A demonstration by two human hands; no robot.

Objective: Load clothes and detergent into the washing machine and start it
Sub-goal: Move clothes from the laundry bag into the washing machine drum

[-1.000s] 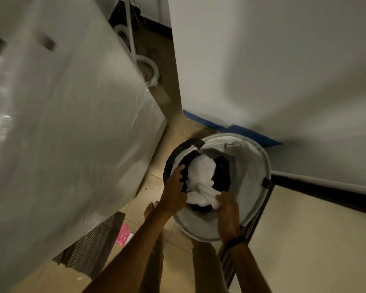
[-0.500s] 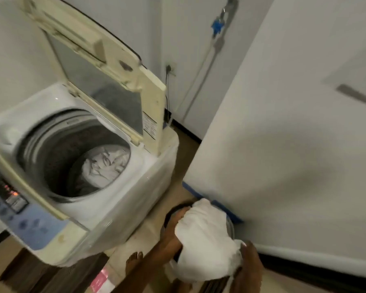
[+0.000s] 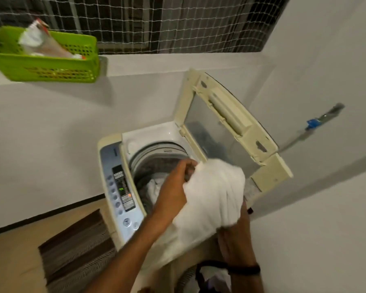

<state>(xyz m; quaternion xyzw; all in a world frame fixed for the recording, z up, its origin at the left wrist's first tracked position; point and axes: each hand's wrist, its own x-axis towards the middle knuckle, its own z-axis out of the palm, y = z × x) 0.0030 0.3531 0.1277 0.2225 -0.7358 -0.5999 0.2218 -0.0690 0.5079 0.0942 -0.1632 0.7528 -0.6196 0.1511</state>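
A top-loading washing machine (image 3: pixel 112 166) stands in the middle with its lid (image 3: pixel 226 123) raised. White clothes (image 3: pixel 154 188) lie at the bottom of its drum. I hold a big white garment (image 3: pixel 211 199) over the drum's right rim. My left hand (image 3: pixel 175 187) grips its upper left edge, and my right hand (image 3: pixel 236 240) grips it from below, on the right. The lit control panel (image 3: pixel 123 187) runs along the machine's left side. The laundry basket (image 3: pixel 207 278) shows at the bottom edge, under my right wrist.
A green plastic basket (image 3: pixel 51 66) holding a packet (image 3: pixel 40 41) sits on the wall ledge at the upper left. A striped brown mat (image 3: pixel 76 254) lies on the floor left of the machine. A white wall closes in on the right, with a tap (image 3: pixel 313 123) on it.
Both hands lifted the white garment out of the laundry basket and carried it up over the machine's open drum. My view swung up from the floor to the machine.
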